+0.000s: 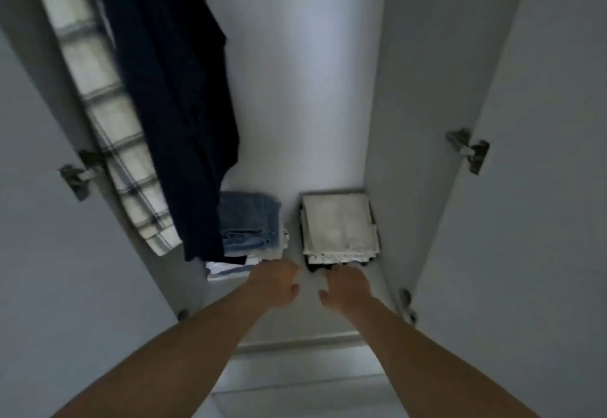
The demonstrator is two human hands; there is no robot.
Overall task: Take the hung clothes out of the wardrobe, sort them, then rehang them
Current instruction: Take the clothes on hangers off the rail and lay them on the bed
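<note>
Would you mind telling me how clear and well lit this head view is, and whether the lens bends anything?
Head view: dim, bluish light, brightest on the wardrobe's back panel; soft overall, with the plaid shirt and navy garment smeared; the wide lens splays the doors outward; the left hand and right hand are slightly blurred.

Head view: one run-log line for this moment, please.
left hand: near jeans stack, empty | right hand: at front of cream-topped stack, grip unclear | navy garment, plaid shirt: hung, left side
</note>
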